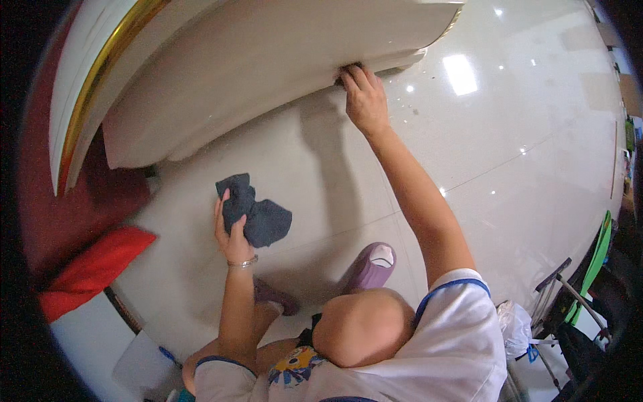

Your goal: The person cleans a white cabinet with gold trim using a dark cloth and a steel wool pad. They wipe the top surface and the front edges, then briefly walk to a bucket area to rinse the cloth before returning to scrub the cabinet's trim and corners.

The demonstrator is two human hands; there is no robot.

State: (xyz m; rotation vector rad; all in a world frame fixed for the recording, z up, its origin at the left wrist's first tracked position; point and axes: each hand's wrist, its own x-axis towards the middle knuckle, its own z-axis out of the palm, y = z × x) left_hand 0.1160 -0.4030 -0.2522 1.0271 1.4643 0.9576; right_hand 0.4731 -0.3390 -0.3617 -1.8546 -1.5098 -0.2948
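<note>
In the head view, my left hand (232, 228) grips a crumpled dark grey cloth (269, 223), its thumb and fingers spread around the folds. The cloth hangs over the tiled floor. My right arm reaches far forward. At its end, my right hand (365, 98) presses a small dark piece (340, 79), which could be a cloth or pad, to the lower edge of a cream furniture panel (241, 75). Most of that piece is hidden under the fingers. Gold trim (103, 75) runs along a curved upper edge of the furniture.
Glossy tiles (452, 151) reflect the lights. A red cushion or cloth (100, 271) lies at left, near a dark red surface (42, 166). At right are a clear plastic bag (513, 329), a squeegee-like tool (554, 275) and a green item (593, 266). My purple slippers (369, 271) are below.
</note>
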